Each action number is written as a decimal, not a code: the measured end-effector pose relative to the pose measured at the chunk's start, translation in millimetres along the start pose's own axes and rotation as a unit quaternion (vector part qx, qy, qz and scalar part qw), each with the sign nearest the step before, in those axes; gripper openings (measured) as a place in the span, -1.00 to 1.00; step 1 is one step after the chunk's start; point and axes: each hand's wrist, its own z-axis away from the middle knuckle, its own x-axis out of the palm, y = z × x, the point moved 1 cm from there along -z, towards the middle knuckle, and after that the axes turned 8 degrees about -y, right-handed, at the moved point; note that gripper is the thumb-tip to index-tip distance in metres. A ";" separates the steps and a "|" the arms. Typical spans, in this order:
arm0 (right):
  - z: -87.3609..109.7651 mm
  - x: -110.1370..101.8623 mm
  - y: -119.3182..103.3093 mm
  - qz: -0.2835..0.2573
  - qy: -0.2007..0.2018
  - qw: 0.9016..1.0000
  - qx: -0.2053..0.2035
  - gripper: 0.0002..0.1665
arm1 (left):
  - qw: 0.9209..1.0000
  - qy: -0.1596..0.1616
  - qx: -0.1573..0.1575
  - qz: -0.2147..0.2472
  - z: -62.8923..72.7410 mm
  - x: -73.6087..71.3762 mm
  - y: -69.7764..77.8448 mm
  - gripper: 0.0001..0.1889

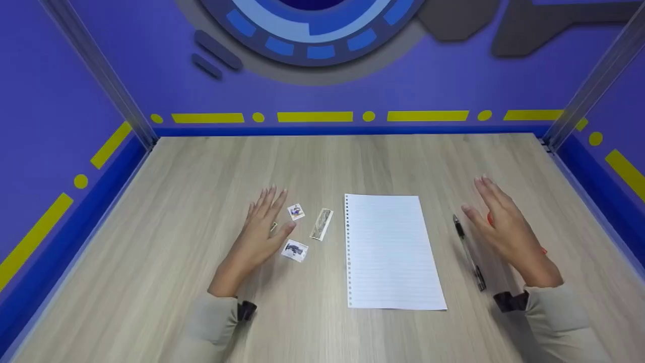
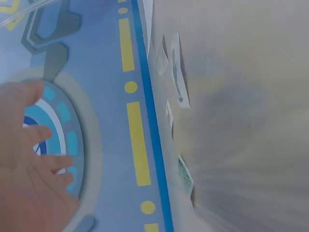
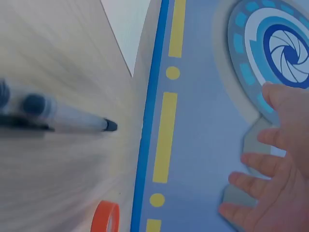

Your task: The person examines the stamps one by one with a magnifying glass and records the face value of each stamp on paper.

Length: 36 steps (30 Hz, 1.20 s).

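Note:
My left hand [image 1: 259,234] is held over the table's left half, fingers straight, nothing in it. Close to its thumb lie small stamp-like paper pieces: one with a purple figure [image 1: 296,212], one with a dark picture [image 1: 294,250], and a long narrow one [image 1: 321,224]. A greenish piece [image 2: 186,176] is mostly hidden by this hand in the head view. On the right, my right hand [image 1: 506,232] is also held with straight fingers, holding nothing. A clear pen with black ends [image 1: 468,252] lies to its left. An orange ring [image 3: 105,217] is largely covered by that hand in the head view.
A lined white sheet [image 1: 390,252] with punched holes down its left edge lies between the hands. The wood-grain table [image 1: 282,161] is bounded by blue walls [image 1: 322,96] at the back and both sides.

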 end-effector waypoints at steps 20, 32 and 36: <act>7.8 -27.4 68.2 0.037 0.003 0.999 0.021 -0.43 | 0.976 -0.128 0.036 0.171 21.0 2.0 -41.2 -0.45; 14.5 -25.7 92.7 0.042 -0.010 0.997 0.065 -0.44 | 0.972 -0.158 0.055 0.166 22.8 22.3 -47.7 -0.55; 14.7 -24.9 97.0 0.037 -0.013 0.996 0.076 -0.43 | 0.971 -0.163 0.067 0.159 21.8 27.1 -48.2 -0.58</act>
